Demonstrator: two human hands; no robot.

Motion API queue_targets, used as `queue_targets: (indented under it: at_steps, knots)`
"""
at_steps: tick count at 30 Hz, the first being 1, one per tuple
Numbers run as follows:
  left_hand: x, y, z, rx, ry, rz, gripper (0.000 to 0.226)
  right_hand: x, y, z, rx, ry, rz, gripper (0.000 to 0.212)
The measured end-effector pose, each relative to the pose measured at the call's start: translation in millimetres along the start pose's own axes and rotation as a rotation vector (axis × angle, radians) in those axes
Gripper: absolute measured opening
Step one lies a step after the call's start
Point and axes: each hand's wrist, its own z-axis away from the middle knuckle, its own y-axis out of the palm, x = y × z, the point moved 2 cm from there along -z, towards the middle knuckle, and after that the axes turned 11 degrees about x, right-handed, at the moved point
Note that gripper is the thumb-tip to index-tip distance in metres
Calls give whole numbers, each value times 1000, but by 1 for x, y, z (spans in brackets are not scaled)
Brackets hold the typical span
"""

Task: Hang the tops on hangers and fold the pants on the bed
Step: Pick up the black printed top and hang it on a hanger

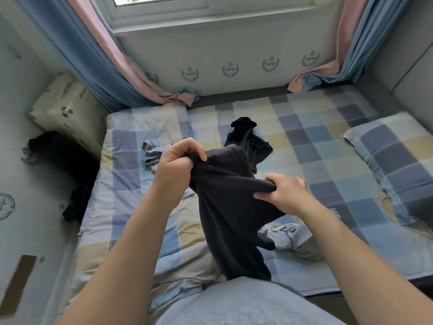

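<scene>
**Dark garment (229,207) held up over the bed (316,141) by both hands**

The garment is near black with a charcoal cast, made of soft matt cloth with no print or pattern showing. It hangs in the air above the checked bed, in front of the person's body. It is bunched at the top and falls in long folds to a lower edge just over the grey-clad lap. A rounded edge shows at its top, just beyond the left hand (178,167). From how it hangs I cannot tell whether it is a top or pants.

The left hand is the higher of the two. Its fingers are curled tight and, with the thumb, pinch the garment's upper edge. The right hand (283,193) sits lower and to the right, thumb below and fingers above, and nips a ridge of cloth drawn out sideways. The cloth runs taut between the two grips.

Behind the garment a black cloth (248,139) lies crumpled on the bed. Just left of the left hand is a crumpled grey-blue cloth (152,153), partly hidden by that hand. A pale cloth (290,235) with a drawstring lies under the right forearm. A pillow (393,146) in the same check rests at the bed's right side. More dark clothes (77,202) lie off the bed's left edge
</scene>
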Motion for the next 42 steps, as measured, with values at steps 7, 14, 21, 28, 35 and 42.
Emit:
queue_targets:
  at_steps: [7,14,21,28,35,42]
  knots:
    - [8,-1,-15,-84,98,-215,45,0,-45,21,-85,-161,-217,35]
    - [17,17,-1,0,38,-445,13,22,-44,19,-171,-146,-843,23]
    - [62,72,27,454,-312,-485,74,34,-60,22,-233,-158,-1272,18]
    - [79,102,24,386,-231,-348,44,39,-72,38,-226,-304,-1521,18]
    - [67,84,17,31,-85,-386,22,19,-71,42,-308,-204,-1632,14]
    - [50,59,12,-199,-201,-17,26,4,-48,50,-153,-203,-1437,24]
